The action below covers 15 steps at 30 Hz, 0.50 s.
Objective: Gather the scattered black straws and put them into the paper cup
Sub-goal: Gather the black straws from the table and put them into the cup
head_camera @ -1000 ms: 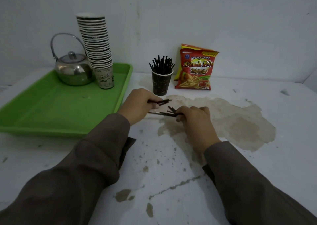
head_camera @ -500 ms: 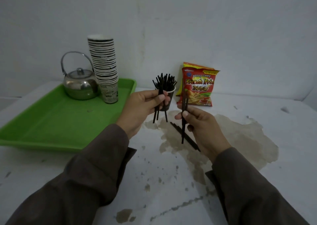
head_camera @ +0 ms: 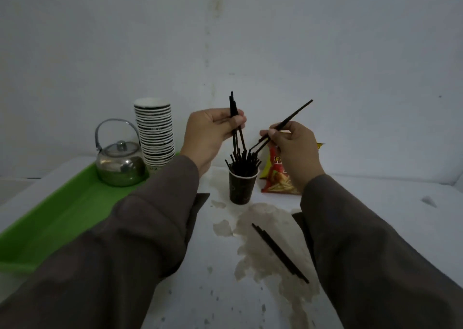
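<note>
A dark paper cup (head_camera: 242, 189) stands at the table's middle with several black straws upright in it. Just above it my left hand (head_camera: 210, 132) grips a small upright bunch of black straws (head_camera: 235, 118), their lower ends at the cup's mouth. My right hand (head_camera: 292, 142) pinches one or two slanted black straws (head_camera: 292, 117), the lower tips pointing into the cup from the right. A few more black straws (head_camera: 279, 252) lie together on the stained table, in front of the cup and between my sleeves.
A green tray (head_camera: 50, 224) at the left holds a steel kettle (head_camera: 119, 164) and a tall stack of paper cups (head_camera: 155, 133). A red snack bag (head_camera: 279, 177) leans behind my right hand. The white wall runs close behind the table.
Both hands lifted their straws off the table, turned them upright and carried them up over the cup. The view tilted up. Some straws stayed lying on the table.
</note>
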{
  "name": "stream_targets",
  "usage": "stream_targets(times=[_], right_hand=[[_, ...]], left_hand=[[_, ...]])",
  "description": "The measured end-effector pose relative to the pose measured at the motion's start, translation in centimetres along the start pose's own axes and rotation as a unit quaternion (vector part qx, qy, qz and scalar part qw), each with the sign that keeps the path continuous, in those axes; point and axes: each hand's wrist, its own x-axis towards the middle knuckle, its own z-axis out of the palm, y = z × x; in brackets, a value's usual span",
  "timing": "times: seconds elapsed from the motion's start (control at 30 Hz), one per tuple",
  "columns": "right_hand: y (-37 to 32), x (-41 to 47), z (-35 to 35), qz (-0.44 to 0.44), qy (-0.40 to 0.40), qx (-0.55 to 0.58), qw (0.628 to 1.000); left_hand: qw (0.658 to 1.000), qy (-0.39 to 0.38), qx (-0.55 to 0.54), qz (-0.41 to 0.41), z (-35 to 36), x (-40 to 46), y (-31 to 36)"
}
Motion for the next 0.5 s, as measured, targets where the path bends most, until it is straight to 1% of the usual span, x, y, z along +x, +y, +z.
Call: stream_targets(times=[0.1, 0.23, 0.33, 0.5], right_hand=[[0.1, 1.7, 0.6, -0.010, -0.007, -0.011, 1.000], [1.4, 2.6, 1.0, 0.012, -0.036, -0.041, 0.998], [2.8, 2.7, 1.0, 0.014, -0.044, -0.118, 0.992], [4.3, 2.9, 1.4, 0.018, -0.117, -0.260, 0.958]], left_hand=[[1.000, -0.011, 0.002, -0.004, 0.4, 1.5, -0.2], [0.998, -0.012, 0.067, -0.010, 0.5, 2.5, -2.2], [0.993, -0.005, 0.119, 0.000, 0.1, 2.9, -3.6], [0.981, -0.027, 0.193, -0.010, -0.5, 3.1, -5.5]])
